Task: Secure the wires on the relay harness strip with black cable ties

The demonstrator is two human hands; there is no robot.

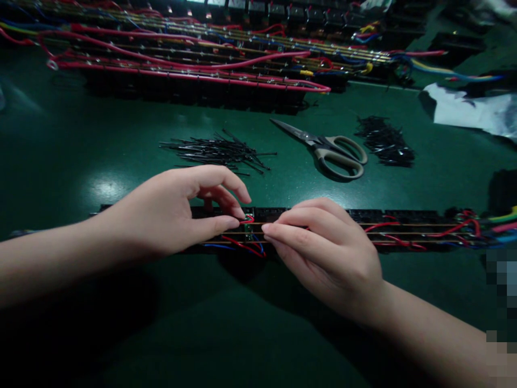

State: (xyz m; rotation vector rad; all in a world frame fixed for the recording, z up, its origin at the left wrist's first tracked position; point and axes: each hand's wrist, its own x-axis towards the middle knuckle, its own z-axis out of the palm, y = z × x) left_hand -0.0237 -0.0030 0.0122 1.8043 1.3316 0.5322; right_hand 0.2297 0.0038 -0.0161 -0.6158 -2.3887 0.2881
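Observation:
A long black strip point(404, 216) with red, blue and bare copper wires lies across the green table in front of me. My left hand point(177, 213) pinches a small red wire loop point(247, 219) at the strip's middle with thumb and fingers. My right hand point(323, 248) rests on the strip just right of that loop, fingers pressed together and pointing left; what they hold, if anything, is hidden.
A heap of black cable ties point(220, 151) lies behind my hands. Grey-handled scissors point(331, 151) lie right of it, with a second black heap point(385, 143) further right. Several wired strips point(194, 81) are stacked at the back. White paper point(472, 110) sits at far right.

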